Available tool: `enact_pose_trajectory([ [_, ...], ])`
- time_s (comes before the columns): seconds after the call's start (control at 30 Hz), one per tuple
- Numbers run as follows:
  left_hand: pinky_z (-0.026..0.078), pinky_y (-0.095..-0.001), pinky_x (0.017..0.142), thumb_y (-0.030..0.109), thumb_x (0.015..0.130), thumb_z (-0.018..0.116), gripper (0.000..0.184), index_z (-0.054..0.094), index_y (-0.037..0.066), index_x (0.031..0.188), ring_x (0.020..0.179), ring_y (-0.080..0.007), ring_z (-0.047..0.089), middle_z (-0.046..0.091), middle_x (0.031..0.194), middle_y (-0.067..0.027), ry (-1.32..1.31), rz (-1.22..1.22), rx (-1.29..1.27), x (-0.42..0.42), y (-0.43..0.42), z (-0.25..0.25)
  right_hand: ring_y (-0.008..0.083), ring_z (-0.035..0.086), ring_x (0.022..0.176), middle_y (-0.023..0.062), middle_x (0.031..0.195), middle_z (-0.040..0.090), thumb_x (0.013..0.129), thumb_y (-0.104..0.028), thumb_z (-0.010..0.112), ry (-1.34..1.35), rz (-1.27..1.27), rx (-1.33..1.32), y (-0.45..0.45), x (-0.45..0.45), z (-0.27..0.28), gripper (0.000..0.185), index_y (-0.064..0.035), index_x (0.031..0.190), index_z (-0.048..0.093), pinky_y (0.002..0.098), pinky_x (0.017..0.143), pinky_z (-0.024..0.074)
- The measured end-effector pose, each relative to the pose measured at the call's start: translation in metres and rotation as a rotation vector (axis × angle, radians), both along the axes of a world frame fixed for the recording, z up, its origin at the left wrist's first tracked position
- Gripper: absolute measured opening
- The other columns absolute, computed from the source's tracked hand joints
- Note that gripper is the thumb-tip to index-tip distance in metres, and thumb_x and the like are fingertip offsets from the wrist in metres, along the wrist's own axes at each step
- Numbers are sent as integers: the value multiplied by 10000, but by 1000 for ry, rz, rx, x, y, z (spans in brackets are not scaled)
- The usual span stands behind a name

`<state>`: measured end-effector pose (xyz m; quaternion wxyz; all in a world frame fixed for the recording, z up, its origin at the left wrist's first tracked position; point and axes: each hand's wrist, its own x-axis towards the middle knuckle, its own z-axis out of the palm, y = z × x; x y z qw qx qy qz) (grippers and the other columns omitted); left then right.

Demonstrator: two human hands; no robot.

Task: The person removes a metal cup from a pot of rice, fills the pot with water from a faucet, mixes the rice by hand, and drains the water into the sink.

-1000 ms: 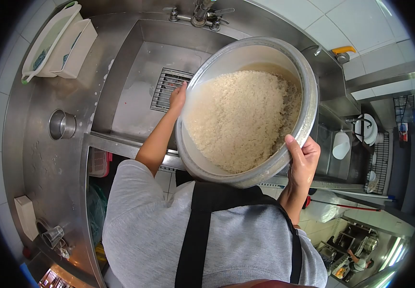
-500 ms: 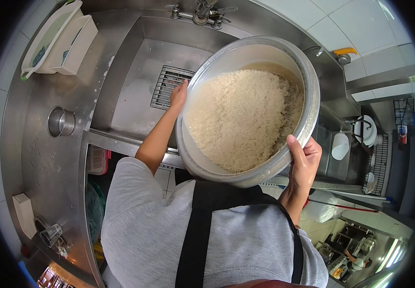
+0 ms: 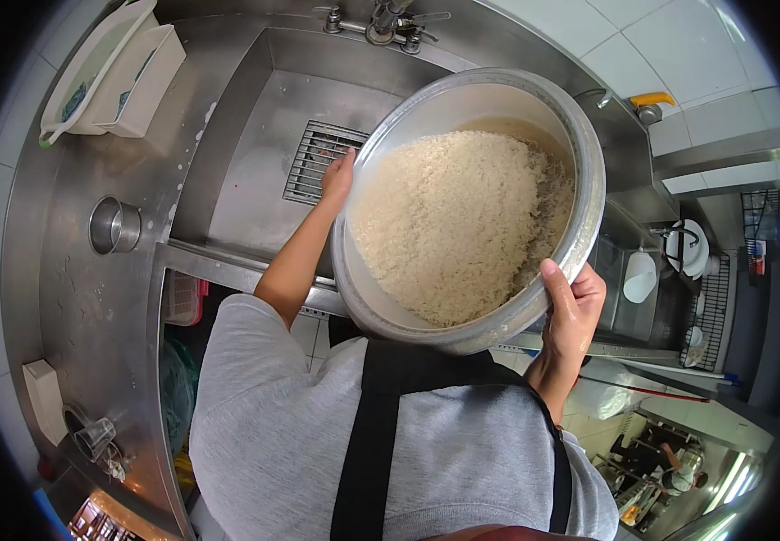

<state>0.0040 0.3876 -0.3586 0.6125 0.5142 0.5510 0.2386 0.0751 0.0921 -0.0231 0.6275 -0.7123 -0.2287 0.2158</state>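
Note:
A large metal pot [image 3: 587,207] is tilted in front of me, over the sink's right side and front edge. Wet-looking white rice [image 3: 444,225] fills much of it, with some cloudy water [image 3: 520,133] along the upper right wall. My left hand [image 3: 337,178] grips the pot's left side; its fingers are partly hidden behind the rim. On the lower right rim, my right hand [image 3: 573,302] is closed with the thumb on top and the fingers underneath.
The steel sink [image 3: 246,194] has a drain grate [image 3: 322,160] and a faucet [image 3: 385,27] at its back. On the left counter stand a small metal pot [image 3: 115,225] and plastic bins [image 3: 142,90]. Another sink [image 3: 629,311] lies right. A person [image 3: 678,473] works at the far lower right.
The pot and both hands have barely moved, with only a very slight shift to the right. The distant person has changed posture.

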Motion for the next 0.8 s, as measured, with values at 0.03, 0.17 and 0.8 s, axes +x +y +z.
enact_pose_trajectory([
  [0.03, 426, -318, 776, 528, 809, 497, 538, 643, 22, 916, 857, -231, 591, 638, 911, -136, -4, 4, -3, 0, 0, -1, 12, 398, 573, -47, 647, 521, 793, -57, 635, 5, -12, 2, 1, -1, 0, 90, -1, 742, 587, 174, 522, 298],
  [0.17, 427, -311, 750, 528, 810, 496, 538, 642, 16, 884, 816, -213, 584, 636, 868, -120, -95, -4, -28, -1, 3, -3, 13, 407, 579, -43, 654, 528, 791, -53, 631, 17, -41, 20, -4, -2, -2, 83, -1, 743, 586, 174, 532, 303],
  [0.8, 442, -290, 625, 355, 706, 707, 422, 544, 9, 884, 684, -165, 545, 582, 767, -98, 73, -310, 495, 37, 11, 152, 116, 539, 673, 82, 779, 609, 813, -228, 627, 264, -485, 93, -112, 147, -155, 318, 89, 844, 615, 234, 619, 424],
])
